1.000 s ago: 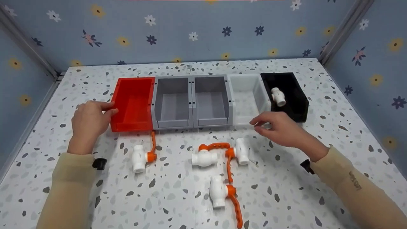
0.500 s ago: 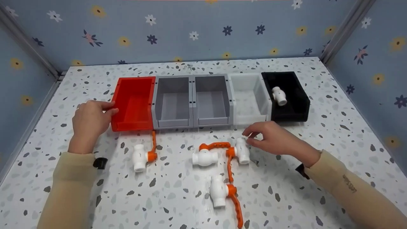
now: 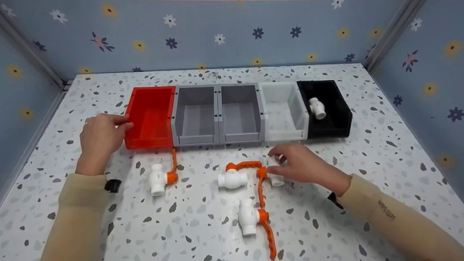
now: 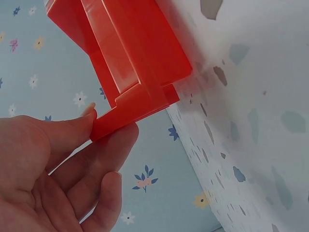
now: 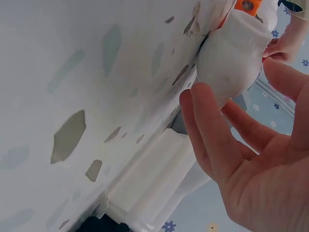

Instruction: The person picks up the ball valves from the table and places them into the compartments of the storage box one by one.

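Left grip (image 3: 101,136) is pinching, thumb (image 4: 67,133) opposing fingers (image 4: 113,147); right grip (image 3: 301,165) is curving loosely, thumb standing apart; both forearms (image 3: 78,214) slanting inward.

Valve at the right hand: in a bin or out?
Out. The head view shows the valve on the table in front of the white bin, partly hidden by the right hand.

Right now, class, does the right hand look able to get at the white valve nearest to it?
Probably yes: the right hand is at the valve, thumb and fingers apart, nothing visibly between. Its orange handle lies on the far side, out of the way.
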`<state>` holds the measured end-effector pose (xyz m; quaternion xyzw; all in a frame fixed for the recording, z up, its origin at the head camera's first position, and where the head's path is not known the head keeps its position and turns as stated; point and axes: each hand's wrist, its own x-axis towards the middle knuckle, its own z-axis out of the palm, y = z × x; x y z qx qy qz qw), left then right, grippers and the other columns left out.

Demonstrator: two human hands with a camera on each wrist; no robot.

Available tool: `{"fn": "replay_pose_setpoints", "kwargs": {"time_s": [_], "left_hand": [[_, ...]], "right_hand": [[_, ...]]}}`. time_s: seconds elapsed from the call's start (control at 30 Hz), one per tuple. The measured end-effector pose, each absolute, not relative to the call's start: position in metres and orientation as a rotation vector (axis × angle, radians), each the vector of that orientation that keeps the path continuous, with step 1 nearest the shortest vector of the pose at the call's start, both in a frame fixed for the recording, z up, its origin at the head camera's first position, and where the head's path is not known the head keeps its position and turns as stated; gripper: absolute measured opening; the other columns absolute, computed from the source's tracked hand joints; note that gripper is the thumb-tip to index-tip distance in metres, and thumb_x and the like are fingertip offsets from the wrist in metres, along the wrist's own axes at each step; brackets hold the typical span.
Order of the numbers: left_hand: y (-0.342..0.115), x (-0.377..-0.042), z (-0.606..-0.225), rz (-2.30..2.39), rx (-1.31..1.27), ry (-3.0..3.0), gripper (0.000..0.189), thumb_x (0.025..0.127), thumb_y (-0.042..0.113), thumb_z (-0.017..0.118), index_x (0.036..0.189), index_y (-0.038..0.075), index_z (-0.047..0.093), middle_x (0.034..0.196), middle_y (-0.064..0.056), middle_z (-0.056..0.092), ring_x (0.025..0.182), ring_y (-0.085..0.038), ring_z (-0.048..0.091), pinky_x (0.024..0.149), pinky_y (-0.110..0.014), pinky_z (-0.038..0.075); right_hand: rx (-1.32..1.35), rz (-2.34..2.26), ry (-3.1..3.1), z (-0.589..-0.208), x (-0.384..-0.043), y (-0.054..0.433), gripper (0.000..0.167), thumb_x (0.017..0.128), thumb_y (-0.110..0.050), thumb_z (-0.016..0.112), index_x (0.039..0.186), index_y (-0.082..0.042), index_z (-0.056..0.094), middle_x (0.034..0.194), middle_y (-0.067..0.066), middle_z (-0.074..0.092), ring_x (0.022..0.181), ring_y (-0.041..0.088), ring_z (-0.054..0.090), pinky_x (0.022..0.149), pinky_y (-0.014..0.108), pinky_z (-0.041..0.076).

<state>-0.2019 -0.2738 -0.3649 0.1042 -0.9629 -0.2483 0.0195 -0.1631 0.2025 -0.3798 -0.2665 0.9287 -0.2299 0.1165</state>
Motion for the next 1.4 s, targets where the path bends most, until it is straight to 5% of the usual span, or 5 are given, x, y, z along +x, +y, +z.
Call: {"fn": "replay_pose_setpoints", "kwargs": {"time_s": [0.3,0.83,1.4], "left_hand": [[-0.274,-0.201,-0.365,-0.737,0.328,-2.991,0.042,0.099,0.022,0.063,0.135,0.002,0.059,0.124,-0.029,0.062,0.099,-0.044,0.059,0.075,-0.046,0.053],[-0.273,-0.202,-0.364,-0.755,0.336,-2.993,0.042,0.099,0.021,0.064,0.135,0.001,0.059,0.124,-0.029,0.062,0.1,-0.044,0.058,0.082,-0.05,0.052],[-0.274,-0.2,-0.363,-0.755,0.306,-2.991,0.043,0.098,0.022,0.065,0.135,0.001,0.059,0.122,-0.028,0.063,0.097,-0.042,0.059,0.072,-0.042,0.05]], "right_hand": [[-0.722,-0.612,2.767,-0.381,-0.158,0.192,0.056,0.084,-0.044,0.079,0.122,-0.006,0.067,0.071,-0.003,0.056,0.059,0.013,0.048,0.06,0.033,0.043],[-0.693,-0.631,2.78,-0.384,-0.157,0.19,0.05,0.081,-0.036,0.082,0.12,-0.007,0.069,0.071,-0.001,0.054,0.06,0.015,0.046,0.063,0.034,0.043],[-0.669,-0.69,2.764,-0.382,-0.158,0.196,0.048,0.079,-0.033,0.083,0.119,-0.011,0.069,0.068,-0.002,0.053,0.055,0.013,0.049,0.059,0.033,0.043]]}}
